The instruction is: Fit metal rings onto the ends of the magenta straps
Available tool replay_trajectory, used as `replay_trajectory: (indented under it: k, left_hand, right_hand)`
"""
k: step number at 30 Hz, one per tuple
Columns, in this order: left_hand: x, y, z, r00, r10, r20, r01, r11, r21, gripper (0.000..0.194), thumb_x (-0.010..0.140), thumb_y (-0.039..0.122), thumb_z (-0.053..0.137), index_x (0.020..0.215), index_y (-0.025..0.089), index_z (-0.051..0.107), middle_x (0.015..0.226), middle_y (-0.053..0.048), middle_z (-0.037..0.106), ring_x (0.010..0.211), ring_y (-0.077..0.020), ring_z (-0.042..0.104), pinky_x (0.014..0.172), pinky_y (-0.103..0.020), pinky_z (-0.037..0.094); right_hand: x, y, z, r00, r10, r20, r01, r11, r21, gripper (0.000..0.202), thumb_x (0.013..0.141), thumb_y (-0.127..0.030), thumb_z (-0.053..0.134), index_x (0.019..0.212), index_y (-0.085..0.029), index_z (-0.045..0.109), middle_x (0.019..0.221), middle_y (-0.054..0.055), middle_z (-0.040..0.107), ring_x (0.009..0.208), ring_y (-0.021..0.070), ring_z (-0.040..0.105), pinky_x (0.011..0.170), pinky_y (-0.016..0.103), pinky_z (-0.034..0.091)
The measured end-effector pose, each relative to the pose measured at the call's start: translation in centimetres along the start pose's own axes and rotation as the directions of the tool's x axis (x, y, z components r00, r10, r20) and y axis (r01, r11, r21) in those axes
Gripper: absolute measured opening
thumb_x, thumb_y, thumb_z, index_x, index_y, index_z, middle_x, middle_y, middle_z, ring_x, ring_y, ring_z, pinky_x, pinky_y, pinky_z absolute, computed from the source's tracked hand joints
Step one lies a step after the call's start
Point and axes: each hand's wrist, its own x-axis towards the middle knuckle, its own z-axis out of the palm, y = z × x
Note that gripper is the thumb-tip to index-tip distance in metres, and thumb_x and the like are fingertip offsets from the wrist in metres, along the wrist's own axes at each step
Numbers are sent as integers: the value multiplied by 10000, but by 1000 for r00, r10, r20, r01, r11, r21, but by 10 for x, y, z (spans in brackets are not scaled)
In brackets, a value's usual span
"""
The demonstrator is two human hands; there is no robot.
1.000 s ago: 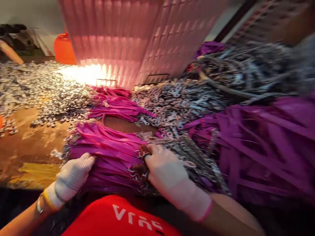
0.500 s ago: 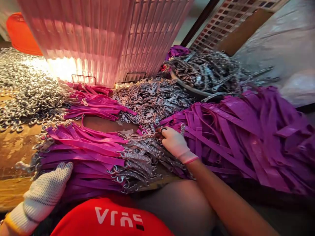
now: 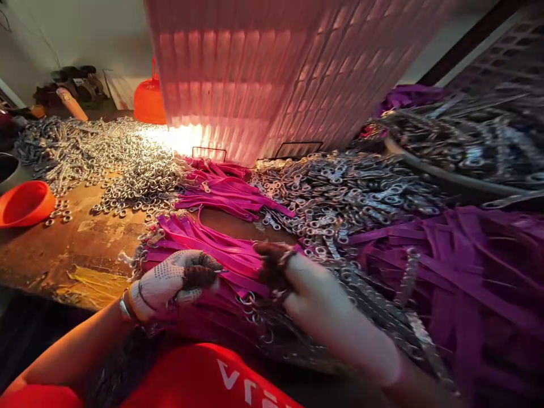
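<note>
My left hand (image 3: 172, 283), in a white dotted glove, hovers over a bundle of magenta straps (image 3: 193, 233). Its thumb and fingers are closed in a pinch, and a small shiny bit shows at the tips, too small to name. Facing it, my right hand (image 3: 318, 300) wears a white glove with dark fingertips bare. Those fingers are curled and blurred; what they hold, if anything, I cannot make out. Metal rings (image 3: 246, 299) sit at the strap ends between and below the hands. Twisted metal chain pieces (image 3: 365, 306) lie beside my right wrist.
Loose metal rings (image 3: 148, 181) are heaped at the back left, near an orange lamp (image 3: 149, 102) and an orange bowl (image 3: 25, 204). A corrugated pink panel (image 3: 229, 73) stands behind. Metal links (image 3: 340, 187) are piled at centre right, purple straps (image 3: 463, 283) at right, beside a full basin (image 3: 450, 170).
My left hand has lifted off the straps and closed its fingers. My right hand has left the metal pile and come toward the left hand. The view has swung left.
</note>
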Motion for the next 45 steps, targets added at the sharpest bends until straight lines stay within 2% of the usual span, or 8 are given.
replay_trajectory:
  k: [11,19,25,27,29,32,38,45]
  left_hand:
    - [23,-2,22,975,220,-10,-215,963,164,145,791,265,684,800,148,598,678,2,572,523,-59,429,461,-164,324]
    - [66,28,38,985,28,168,-23,999,-34,145,703,246,600,798,137,595,601,20,530,435,-47,408,398,-148,290]
    - [118,65,65,939,-35,343,-75,950,302,172,738,149,448,855,154,574,586,40,502,382,-47,357,385,-153,302]
    - [159,75,65,936,58,348,-283,712,643,232,763,81,428,893,150,608,666,12,572,468,-70,473,467,-171,400]
    - [205,83,61,923,202,327,-360,163,918,243,771,48,511,930,149,664,803,-27,657,688,-117,612,644,-196,491]
    - [264,87,55,924,286,254,-248,-57,967,237,780,60,607,992,121,694,972,-126,681,902,-236,661,790,-306,515]
    - [296,79,53,911,333,246,-234,-76,969,244,886,128,545,1082,138,691,1115,-167,648,978,-263,665,815,-346,514]
    - [206,89,23,922,316,223,-317,284,905,252,909,172,426,953,129,671,704,-32,636,545,-105,560,519,-202,449]
  right_hand:
    - [2,-24,25,979,-204,-13,183,902,-391,216,638,-63,487,733,-189,634,726,66,636,635,181,524,588,305,360]
    - [3,-15,-1,902,-405,-148,214,719,-661,113,662,-139,544,575,-210,561,625,69,567,598,185,429,565,333,239]
    - [-3,31,-14,970,192,-147,-212,967,-139,183,811,-182,461,724,-194,622,621,14,620,571,156,497,529,257,309]
    - [-3,52,-18,919,362,-156,-377,922,-87,189,787,-156,442,672,-197,586,609,20,619,567,156,507,527,253,315]
    - [-3,72,-23,877,415,-240,-453,882,-128,171,736,-120,442,654,-200,569,624,40,624,581,166,518,546,260,333]
    - [-3,92,-27,868,408,-284,-453,884,-113,219,726,-105,436,756,-198,632,705,68,665,682,201,591,624,266,408]
    - [1,98,-22,882,413,-227,-419,908,23,471,731,-81,412,1112,-175,672,950,103,732,878,230,653,788,289,477]
    - [31,67,-17,943,315,-108,-326,940,-101,368,702,-37,445,928,-188,693,890,70,727,824,191,631,742,249,436]
